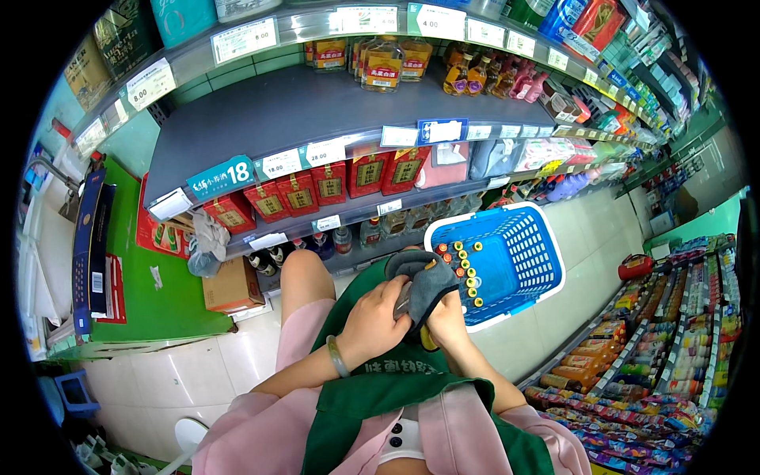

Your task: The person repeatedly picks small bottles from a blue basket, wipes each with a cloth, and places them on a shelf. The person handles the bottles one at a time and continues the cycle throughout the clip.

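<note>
My left hand grips one side of a dark grey cloth with black edging, folded or worn like a mitt. From the other side my right hand grasps it, its fingers mostly covered by the fabric. Something yellow pokes out below the cloth; I cannot tell what it is. Just beyond my hands stands a blue plastic shopping basket with a white rim. Several bottles with yellow or red caps stand upright at its left side.
A dark shelf holds small liquor bottles at the back. Red boxes and glass bottles line the levels below. A cardboard box sits left of my knee. Drink bottles fill the rack at right.
</note>
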`<control>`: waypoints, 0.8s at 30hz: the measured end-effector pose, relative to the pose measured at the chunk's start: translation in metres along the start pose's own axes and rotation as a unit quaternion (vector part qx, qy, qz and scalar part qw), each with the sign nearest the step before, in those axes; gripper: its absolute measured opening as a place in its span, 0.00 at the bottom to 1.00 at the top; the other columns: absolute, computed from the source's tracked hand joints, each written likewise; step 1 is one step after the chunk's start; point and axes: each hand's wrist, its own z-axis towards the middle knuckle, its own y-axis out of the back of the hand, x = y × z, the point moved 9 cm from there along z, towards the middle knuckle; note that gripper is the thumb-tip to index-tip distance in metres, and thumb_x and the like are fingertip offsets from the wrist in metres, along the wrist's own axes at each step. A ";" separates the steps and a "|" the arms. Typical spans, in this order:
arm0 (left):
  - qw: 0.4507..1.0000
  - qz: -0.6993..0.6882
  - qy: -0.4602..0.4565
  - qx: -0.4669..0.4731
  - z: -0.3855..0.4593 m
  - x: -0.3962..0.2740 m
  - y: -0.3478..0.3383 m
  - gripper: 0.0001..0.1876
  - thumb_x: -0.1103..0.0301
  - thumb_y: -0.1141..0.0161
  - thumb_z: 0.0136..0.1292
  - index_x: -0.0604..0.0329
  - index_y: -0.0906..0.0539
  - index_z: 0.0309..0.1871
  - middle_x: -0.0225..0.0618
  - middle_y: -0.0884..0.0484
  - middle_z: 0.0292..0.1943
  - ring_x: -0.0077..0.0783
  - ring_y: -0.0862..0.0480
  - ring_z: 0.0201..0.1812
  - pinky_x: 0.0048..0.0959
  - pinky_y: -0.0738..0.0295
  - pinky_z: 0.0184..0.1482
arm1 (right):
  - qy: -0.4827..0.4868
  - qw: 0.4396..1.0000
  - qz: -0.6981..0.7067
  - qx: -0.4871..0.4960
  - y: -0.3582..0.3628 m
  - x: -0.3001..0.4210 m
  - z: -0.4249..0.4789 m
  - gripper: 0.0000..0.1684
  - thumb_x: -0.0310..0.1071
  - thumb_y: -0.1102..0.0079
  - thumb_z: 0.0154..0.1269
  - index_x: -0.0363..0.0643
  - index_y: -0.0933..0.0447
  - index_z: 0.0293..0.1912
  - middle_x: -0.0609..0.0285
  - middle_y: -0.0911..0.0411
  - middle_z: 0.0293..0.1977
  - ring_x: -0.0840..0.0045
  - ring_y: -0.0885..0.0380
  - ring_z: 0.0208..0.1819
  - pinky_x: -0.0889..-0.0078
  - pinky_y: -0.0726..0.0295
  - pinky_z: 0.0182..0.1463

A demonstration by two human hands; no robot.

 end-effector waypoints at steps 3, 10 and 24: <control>0.981 -0.172 0.067 0.063 -0.004 0.021 -0.019 0.19 0.71 0.42 0.54 0.68 0.29 0.49 0.43 0.20 0.34 0.37 0.18 0.32 0.30 0.24 0.36 | -0.019 0.999 0.042 -0.018 0.006 -0.008 -0.004 0.17 0.28 0.47 0.63 0.35 0.31 0.51 0.61 0.25 0.43 0.79 0.27 0.45 0.77 0.28 0.50; 0.756 -0.562 0.233 0.243 -0.020 0.016 -0.046 0.17 0.65 0.48 0.64 0.69 0.28 0.50 0.44 0.20 0.36 0.34 0.17 0.31 0.29 0.21 0.34 | -0.081 0.989 0.100 0.079 0.014 -0.011 -0.010 0.22 0.25 0.42 0.59 0.36 0.32 0.53 0.61 0.25 0.43 0.80 0.25 0.41 0.76 0.24 0.44; 0.755 -0.582 0.258 0.155 -0.017 0.027 -0.055 0.17 0.60 0.50 0.68 0.67 0.28 0.48 0.42 0.19 0.33 0.33 0.16 0.31 0.29 0.19 0.34 | 0.026 0.992 -0.119 -0.042 0.014 0.004 -0.011 0.08 0.25 0.52 0.62 0.34 0.27 0.41 0.58 0.25 0.24 0.77 0.25 0.23 0.76 0.26 0.24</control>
